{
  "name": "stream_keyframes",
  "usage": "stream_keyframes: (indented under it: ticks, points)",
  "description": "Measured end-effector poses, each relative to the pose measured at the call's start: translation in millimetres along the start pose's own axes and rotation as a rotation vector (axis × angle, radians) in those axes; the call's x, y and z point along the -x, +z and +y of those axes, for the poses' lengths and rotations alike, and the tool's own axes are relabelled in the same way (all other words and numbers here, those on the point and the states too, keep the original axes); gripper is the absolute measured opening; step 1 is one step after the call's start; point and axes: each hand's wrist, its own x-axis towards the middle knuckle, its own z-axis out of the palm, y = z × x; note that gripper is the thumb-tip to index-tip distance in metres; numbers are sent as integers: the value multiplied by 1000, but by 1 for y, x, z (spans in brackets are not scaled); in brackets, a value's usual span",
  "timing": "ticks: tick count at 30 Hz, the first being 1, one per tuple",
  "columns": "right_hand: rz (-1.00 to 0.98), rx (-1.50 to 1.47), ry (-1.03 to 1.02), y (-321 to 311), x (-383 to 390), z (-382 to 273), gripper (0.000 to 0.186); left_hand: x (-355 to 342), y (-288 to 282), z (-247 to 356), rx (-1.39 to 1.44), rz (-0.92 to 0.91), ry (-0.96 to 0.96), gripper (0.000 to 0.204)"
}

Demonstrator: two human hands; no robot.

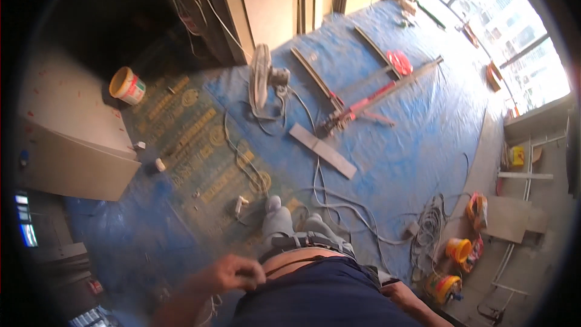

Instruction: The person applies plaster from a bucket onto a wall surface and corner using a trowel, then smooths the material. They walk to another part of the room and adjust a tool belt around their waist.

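My left hand (240, 272) is beside my waist, next to the hem of my dark blue shirt (302, 297). Its fingers are curled in and a little blurred, and nothing shows in them. At my right side my right hand (396, 293) is partly behind the shirt, with its fingers hidden. A dark belt (305, 240) runs round my grey trousers. On the floor just ahead of my feet lies a small white hand tool (241, 207), its exact kind unclear.
A blue plastic sheet (411, 145) covers much of the floor. Ahead are a fan (260, 79), a grey plank (324, 151) and a long tile cutter (387, 94). Cables trail near my feet toward a coil (428, 230). Buckets stand left (128, 86) and right (458, 250). Large boards (78, 163) lean left.
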Motion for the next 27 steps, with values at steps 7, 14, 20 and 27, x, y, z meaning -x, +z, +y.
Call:
stream_keyframes:
  ticks: [7, 14, 20, 27]
  points:
    - [-61, -211, 6, 52, 5, -1, 23, 36, -20, -69, 283, -14, -478, 16]
    - [-81, -324, 191, 95, 6, -7, 19, 15, -26, -106, -710, 465, -334, 18]
    - [61, -368, 236, 119, -10, -34, 17, 4, -66, -102, -723, 341, -316, 26]
    - [213, -388, 169, 142, -51, -53, 20, 13, -112, -128, -383, 137, -319, 35]
